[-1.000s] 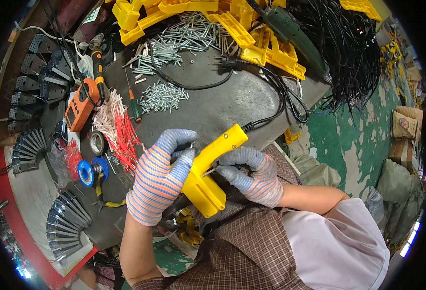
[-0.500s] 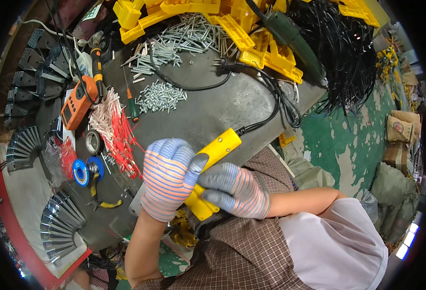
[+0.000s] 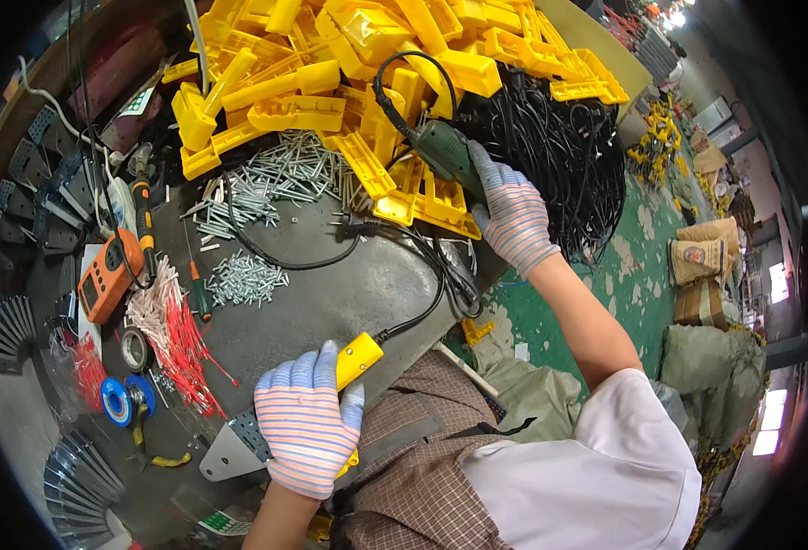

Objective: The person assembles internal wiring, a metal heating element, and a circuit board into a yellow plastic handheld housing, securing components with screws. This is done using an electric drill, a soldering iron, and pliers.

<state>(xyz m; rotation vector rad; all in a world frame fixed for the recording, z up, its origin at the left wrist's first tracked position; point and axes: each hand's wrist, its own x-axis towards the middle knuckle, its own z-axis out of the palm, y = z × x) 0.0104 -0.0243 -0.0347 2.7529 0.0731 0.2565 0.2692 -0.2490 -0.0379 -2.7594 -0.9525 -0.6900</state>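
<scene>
Near, wrapped in the curled fingers of the striped-gloved left hand (image 3: pixel 307 426): a yellow handle (image 3: pixel 358 359), tilted, hidden in part by the glove, with a black cord (image 3: pixel 416 316) running from its far end to a plug on the grey counter (image 3: pixel 330 293). Just left of that hand, a metal bracket (image 3: pixel 231 451); at the near left, a fan of grey metal pieces (image 3: pixel 78 486). Farther in along the left, yellow-handled pliers (image 3: pixel 167 460) and a blue spool (image 3: pixel 115 403) wound with silvery wire. Beside them, a clear plastic bag (image 3: pixel 63 357) with red leads (image 3: pixel 89 371) in or against it, cannot tell which. Next, a tape roll (image 3: pixel 134 349), red and white leads (image 3: pixel 179 335), a screwdriver (image 3: pixel 200 291) and an orange meter (image 3: pixel 109 277). At the right, on the green floor, a brown sack (image 3: pixel 697 261) and grey-green sacks (image 3: pixel 711 371), with contents hidden. Mid-counter, loose short screws (image 3: pixel 246 278); behind, long screws (image 3: pixel 271 188). Farther right, gripped by the gloved right hand (image 3: pixel 516 215), a dark green power tool (image 3: pixel 448 151), between yellow casings (image 3: pixel 303 82), heaped at the far side, and black cables (image 3: pixel 560 165).
</scene>
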